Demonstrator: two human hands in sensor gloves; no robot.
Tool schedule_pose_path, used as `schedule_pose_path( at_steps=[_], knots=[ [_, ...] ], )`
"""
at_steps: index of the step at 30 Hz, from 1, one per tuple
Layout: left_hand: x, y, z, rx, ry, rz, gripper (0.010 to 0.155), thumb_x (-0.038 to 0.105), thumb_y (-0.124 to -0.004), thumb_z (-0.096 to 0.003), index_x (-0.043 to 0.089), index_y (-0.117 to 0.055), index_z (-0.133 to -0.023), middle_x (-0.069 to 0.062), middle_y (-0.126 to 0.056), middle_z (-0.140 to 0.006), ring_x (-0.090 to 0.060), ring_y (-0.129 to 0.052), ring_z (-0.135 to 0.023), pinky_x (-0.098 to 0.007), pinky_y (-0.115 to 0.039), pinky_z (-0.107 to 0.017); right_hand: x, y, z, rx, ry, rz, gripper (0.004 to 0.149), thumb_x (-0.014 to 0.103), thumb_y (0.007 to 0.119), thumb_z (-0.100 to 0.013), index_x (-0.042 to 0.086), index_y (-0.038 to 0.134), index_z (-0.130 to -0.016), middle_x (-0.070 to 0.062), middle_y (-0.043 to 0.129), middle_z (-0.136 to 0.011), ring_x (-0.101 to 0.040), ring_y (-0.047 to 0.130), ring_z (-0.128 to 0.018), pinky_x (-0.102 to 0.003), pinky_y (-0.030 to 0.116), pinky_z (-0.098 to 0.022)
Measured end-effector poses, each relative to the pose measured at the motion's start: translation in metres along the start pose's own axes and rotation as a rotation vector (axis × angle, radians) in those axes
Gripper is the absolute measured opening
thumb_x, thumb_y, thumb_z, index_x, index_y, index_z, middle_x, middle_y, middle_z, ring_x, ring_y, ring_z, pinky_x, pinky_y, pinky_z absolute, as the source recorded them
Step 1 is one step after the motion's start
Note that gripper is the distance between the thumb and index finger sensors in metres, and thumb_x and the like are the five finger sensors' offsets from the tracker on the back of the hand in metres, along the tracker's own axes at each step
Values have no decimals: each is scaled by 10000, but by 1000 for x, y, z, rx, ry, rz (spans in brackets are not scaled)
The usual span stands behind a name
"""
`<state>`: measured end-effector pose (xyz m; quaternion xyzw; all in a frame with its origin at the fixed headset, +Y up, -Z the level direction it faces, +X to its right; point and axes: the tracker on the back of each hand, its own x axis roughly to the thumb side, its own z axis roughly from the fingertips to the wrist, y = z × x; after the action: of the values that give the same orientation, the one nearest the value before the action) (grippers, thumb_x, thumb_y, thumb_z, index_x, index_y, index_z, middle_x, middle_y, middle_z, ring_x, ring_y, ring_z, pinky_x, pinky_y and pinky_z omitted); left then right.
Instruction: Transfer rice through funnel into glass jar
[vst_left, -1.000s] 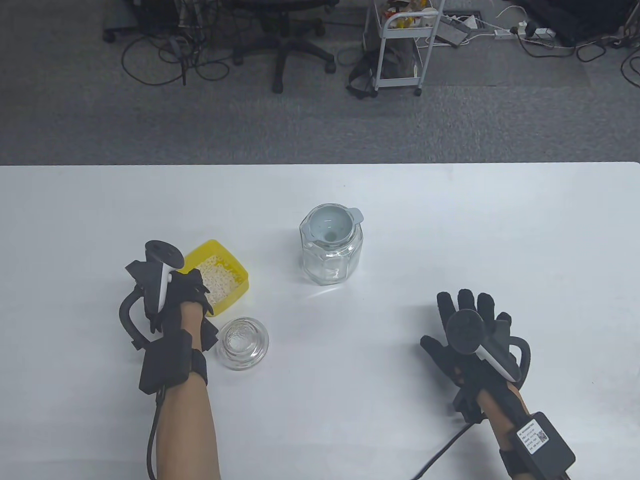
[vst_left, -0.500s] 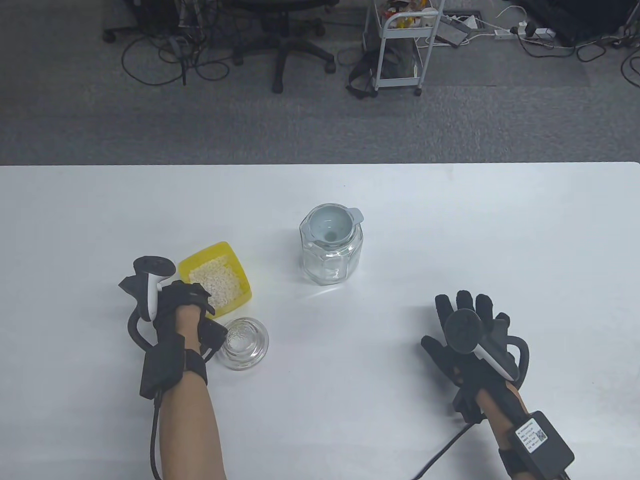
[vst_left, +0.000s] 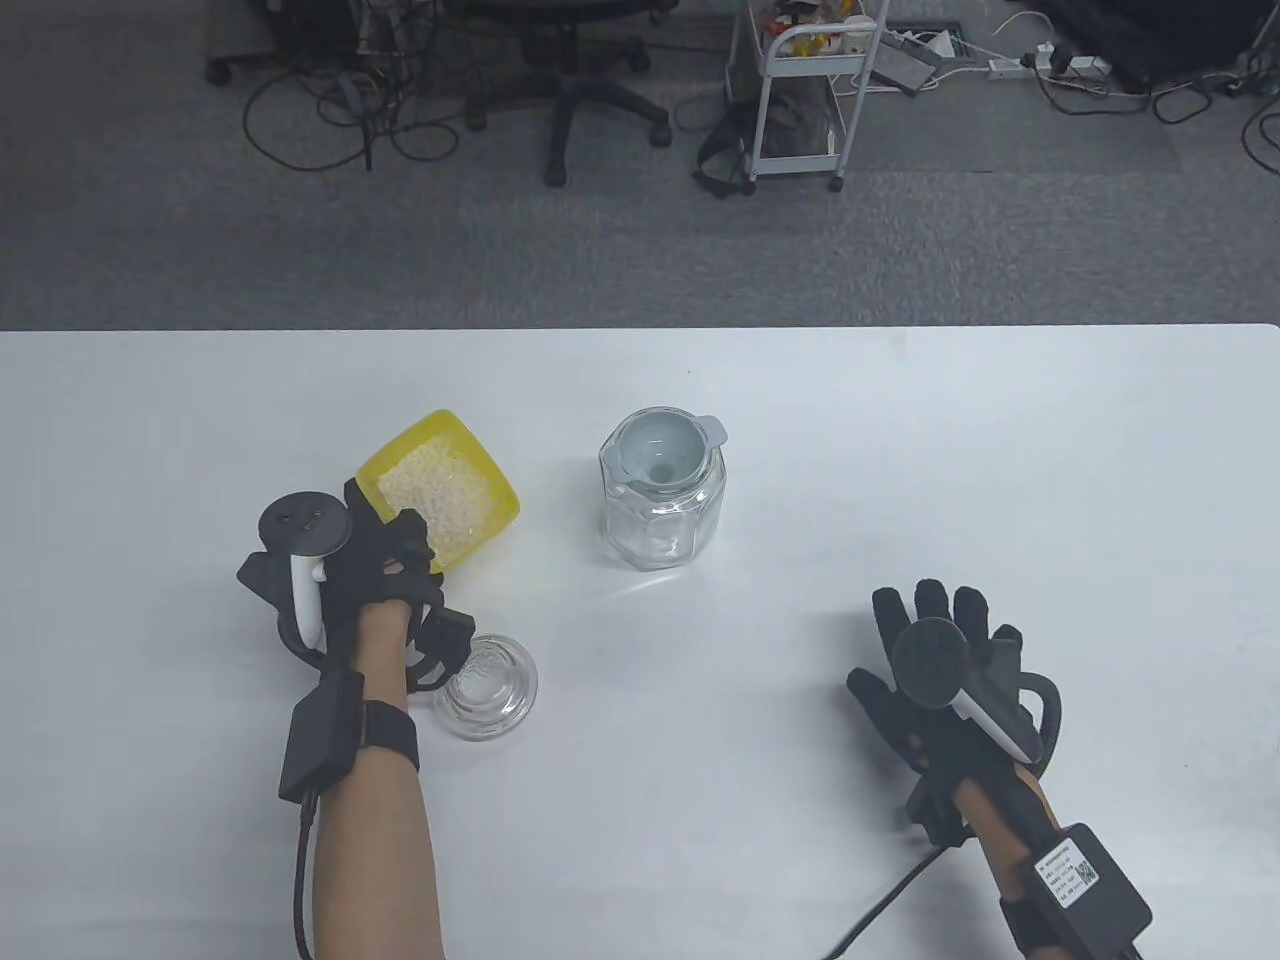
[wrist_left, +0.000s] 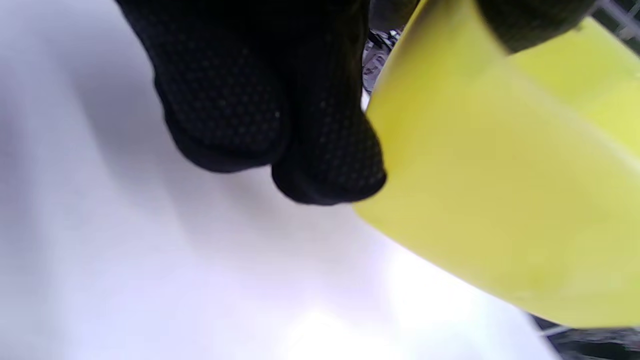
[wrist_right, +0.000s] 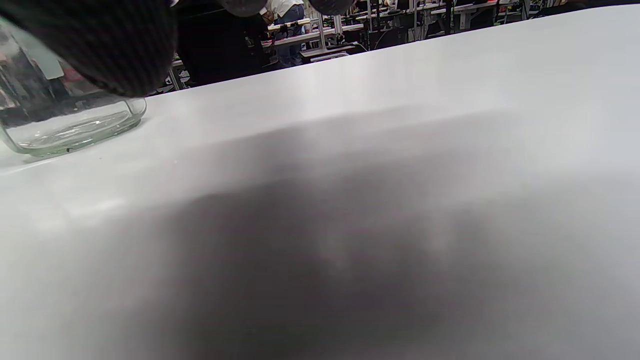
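Observation:
A yellow box holding white rice is held by my left hand, lifted off the table and tilted. In the left wrist view the box's yellow wall fills the right side beside my gloved fingers. A glass jar stands at the table's middle with a pale funnel seated in its mouth. My right hand rests flat on the table, fingers spread, right of the jar. The jar's base shows in the right wrist view.
A round glass lid lies on the table just right of my left wrist. The white table reaches the far edge; beyond it are an office chair, a white cart and cables on the floor.
My left hand has gripped the yellow box, lifted it off the table and moved it away from me, toward the jar. The right hand has stayed in place.

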<state>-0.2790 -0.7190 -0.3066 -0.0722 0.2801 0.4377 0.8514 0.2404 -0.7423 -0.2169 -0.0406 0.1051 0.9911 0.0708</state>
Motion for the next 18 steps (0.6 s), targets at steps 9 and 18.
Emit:
schedule_pose_path(
  at_steps=[9, 18],
  knots=[
    [53, 0, 21, -202, -169, 39, 773, 627, -669, -624, 361, -212, -1188, -85, -813, -1062, -151, -999, -696, -424, -911, -548, 0, 0, 0, -1, 2, -2, 840, 670, 720, -383, 392, 272, -1037, -91, 220, -1180, -452, 176, -1070, -728, 253, -698],
    [82, 0, 40, -183, -280, 154, 975, 834, -646, -586, 181, -264, -1200, -36, -759, -1011, -102, -912, -741, -485, -857, -667, -1, 0, 0, 0, 3, -4, 846, 673, 721, -380, 389, 272, -1038, -90, 219, -1180, -451, 173, -1071, -729, 252, -697]
  ],
)
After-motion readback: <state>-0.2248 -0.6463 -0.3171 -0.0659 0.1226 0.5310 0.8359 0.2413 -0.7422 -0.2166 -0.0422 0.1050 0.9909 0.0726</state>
